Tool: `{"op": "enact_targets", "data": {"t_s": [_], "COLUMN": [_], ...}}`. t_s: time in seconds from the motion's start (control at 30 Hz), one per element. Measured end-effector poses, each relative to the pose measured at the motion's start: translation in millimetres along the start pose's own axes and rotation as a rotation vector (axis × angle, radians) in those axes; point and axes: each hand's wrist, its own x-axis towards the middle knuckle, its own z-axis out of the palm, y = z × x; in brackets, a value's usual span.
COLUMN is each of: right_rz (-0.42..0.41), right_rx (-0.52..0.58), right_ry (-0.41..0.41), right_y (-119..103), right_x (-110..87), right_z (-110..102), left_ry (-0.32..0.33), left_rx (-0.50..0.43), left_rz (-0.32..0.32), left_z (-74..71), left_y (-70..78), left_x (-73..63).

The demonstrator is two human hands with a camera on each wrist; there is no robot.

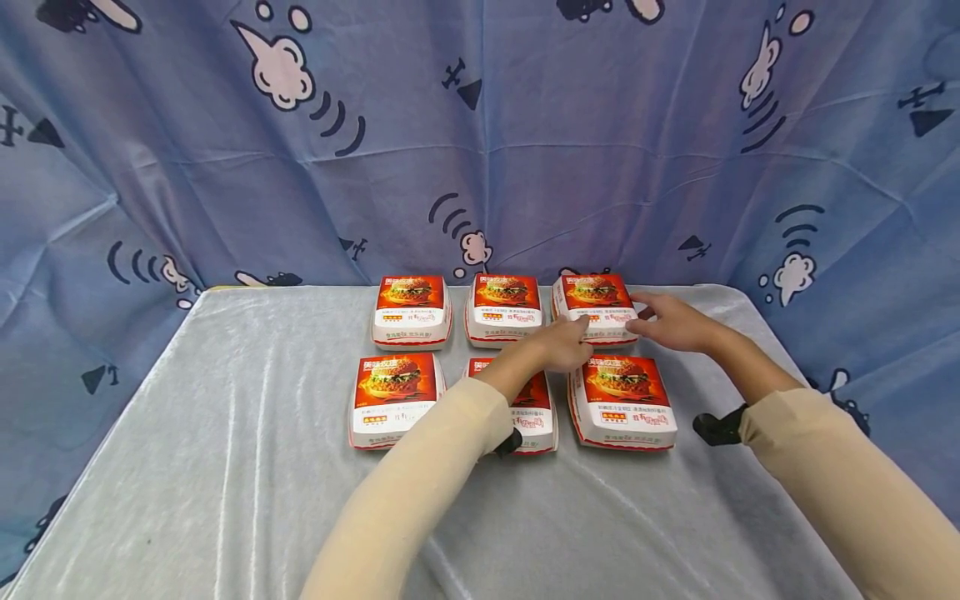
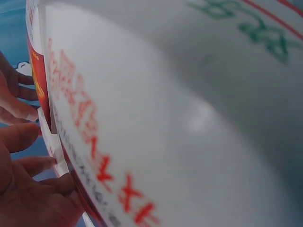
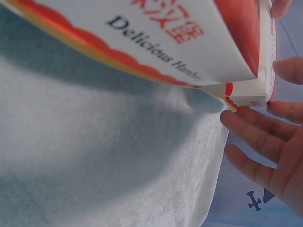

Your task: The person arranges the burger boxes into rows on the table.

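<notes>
Both hands are at the back right burger box, a closed white and red carton with a burger picture on its lid. My left hand is at the carton's front left, its fingers overlapping the front face in the head view. At the right side is my right hand, fingers spread and loosely bent. In the right wrist view the right hand's fingertips are right at a lower corner of that carton. The front right burger box stands just below the hands. Neither hand is curled round a carton.
Similar burger boxes stand in two rows: a back left box, a back middle box, a front left box and a front middle box, partly behind my left forearm. A grey cloth covers the table; a blue curtain hangs behind.
</notes>
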Motion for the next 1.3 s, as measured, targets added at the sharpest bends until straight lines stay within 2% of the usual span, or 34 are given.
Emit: {"op": "enact_targets", "data": {"t_s": [0.23, 0.57, 0.9, 1.3], "right_rz": [0.012, 0.013, 0.018, 0.031], "right_rx": [0.012, 0.004, 0.002, 0.025], "right_ry": [0.0, 0.0, -0.001, -0.008], "right_y": [1.0, 1.6, 0.8, -1.6], "right_x": [-1.9, -1.1, -2.5, -3.3], "right_z": [0.2, 2.5, 3.7, 0.0], "left_ry": [-0.007, -0.004, 0.005, 0.035], "left_rx": [0.013, 0.047, 0.016, -0.021], "left_rz": [0.014, -0.007, 0.005, 0.082], "left_z": [0.0, 1.0, 2.4, -0.4], "left_y": [0.7, 0.0, -2.1, -4.3], "left_x": [-2.5, -3.0, -3.8, -3.1]}}
